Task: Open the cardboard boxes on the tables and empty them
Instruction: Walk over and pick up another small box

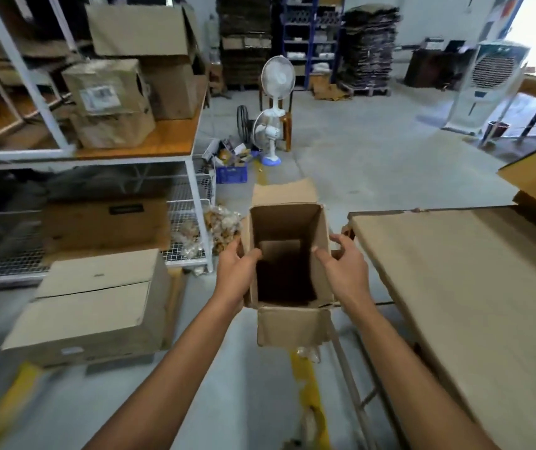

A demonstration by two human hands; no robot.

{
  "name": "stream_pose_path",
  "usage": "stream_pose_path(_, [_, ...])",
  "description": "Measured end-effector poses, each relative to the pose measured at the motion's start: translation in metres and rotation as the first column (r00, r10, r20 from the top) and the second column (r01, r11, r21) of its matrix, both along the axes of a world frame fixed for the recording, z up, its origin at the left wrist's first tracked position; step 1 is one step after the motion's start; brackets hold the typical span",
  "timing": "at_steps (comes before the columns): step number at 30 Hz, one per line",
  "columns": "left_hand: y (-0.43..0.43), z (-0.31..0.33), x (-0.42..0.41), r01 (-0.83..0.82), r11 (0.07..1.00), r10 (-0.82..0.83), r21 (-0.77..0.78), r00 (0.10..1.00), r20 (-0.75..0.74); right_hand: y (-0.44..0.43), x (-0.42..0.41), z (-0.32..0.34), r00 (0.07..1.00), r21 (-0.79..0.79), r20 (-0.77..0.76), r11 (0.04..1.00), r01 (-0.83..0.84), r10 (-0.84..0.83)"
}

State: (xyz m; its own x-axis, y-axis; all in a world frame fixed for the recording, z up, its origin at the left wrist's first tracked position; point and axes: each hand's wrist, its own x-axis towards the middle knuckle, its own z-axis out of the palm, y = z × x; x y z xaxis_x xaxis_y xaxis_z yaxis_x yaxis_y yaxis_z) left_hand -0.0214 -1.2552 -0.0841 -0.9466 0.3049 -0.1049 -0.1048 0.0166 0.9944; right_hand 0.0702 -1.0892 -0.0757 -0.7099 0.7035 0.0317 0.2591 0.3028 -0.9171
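1. Holds box (287, 222) mid-air at centre, mouth upward, showing a seemingly empty inside.
2. Clamps left grip (235, 271) and right grip (341, 264) round opposite walls, to hold it level.
3. Stands with worktop (455, 287) at three o'clock.

The box (287, 222), plain brown cardboard, is upright and open at centre, its mouth facing up. Its flap at 12 o'clock stands up; the one at 6 o'clock hangs down outside. The inside is dark, with only a bottom flap showing. The left hand (239, 264) grips its 9 o'clock wall and the right hand (344, 261) its 3 o'clock wall, thumbs inside. A closed box (97, 306) sits at 8 o'clock. More boxes (114, 99) are stacked on a table (169, 138) at 10 o'clock.
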Motion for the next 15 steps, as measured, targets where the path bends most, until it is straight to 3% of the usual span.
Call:
stream_pose_path(9, [0.063, -0.036, -0.156, -0.105, 0.992, 0.106, -0.065, 0.994, 0.005, 0.063, -0.159, -0.046, 0.989, -0.087, 0.027, 0.986, -0.142, 0.145])
stream_pose_path(15, [0.123, -0.059, -0.252, -0.121, 0.975, 0.133, -0.188, 0.99, 0.055, 0.119, -0.255, -0.054, 0.989, -0.143, 0.059, 0.982, -0.126, 0.136])
